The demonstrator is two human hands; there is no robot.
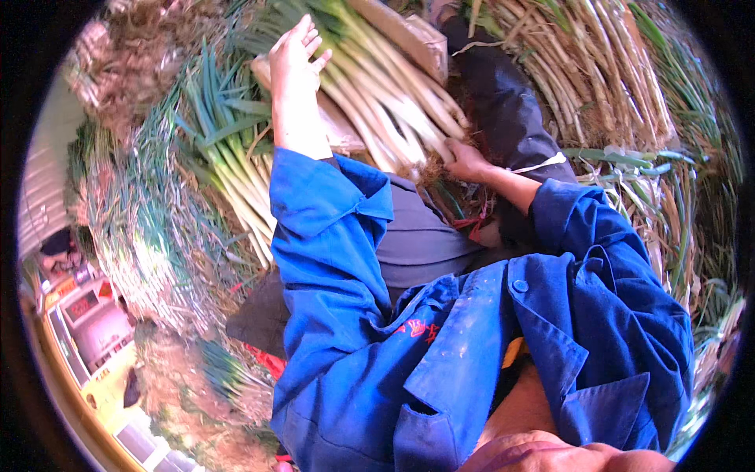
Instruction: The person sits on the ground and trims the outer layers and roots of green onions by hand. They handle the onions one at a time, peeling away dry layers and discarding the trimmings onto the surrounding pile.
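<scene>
A bundle of long green onions [370, 86], white stalks toward me and green leaves away, lies across a pale board-like support [340, 130] in front of my lap. My left hand [297, 59] is over the left side of the bundle near the leaves, its fingers apart and holding nothing. At the near right end of the bundle, my right hand [469, 163] has its fingers closed around the root ends of the onions. Brownish roots [425, 169] hang there beside it. Part of the right hand's grip is hidden by the stalks.
Loose green onions [236, 177] lie left of my left forearm, with a large heap [149, 228] beyond them. More stalks with dry outer skins [590, 71] are piled at the far right. My dark-trousered leg [503, 94] stretches between the bundle and that pile.
</scene>
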